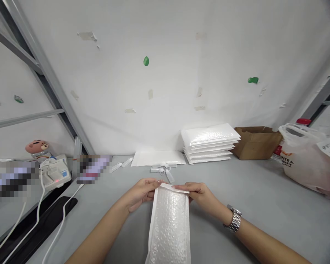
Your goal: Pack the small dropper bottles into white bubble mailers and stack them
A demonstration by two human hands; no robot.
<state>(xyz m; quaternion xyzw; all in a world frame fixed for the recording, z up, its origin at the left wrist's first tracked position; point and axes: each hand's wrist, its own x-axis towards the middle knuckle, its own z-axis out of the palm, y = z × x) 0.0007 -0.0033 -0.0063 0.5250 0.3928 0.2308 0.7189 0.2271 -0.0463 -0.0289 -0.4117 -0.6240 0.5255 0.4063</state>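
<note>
A white bubble mailer (170, 223) hangs between my hands, its narrow top end away from me and its lower end running out of the frame. My left hand (141, 192) pinches the top left corner, thumb on the folded flap. At the top right corner my right hand (196, 192) grips the same flap edge, fingers partly hidden behind the mailer. Just beyond the flap lie several small white plastic pieces (169, 176) joined by thin loops. Behind them a flat white mailer (156, 158) rests against the wall.
A stack of white bubble mailers (210, 143) stands at the back right, beside an open cardboard box (257, 143). A plastic bag (308, 161) sits far right. To the left are a blurred-out device (95, 168), a white power strip (55, 172), cables and a black tray (49, 227).
</note>
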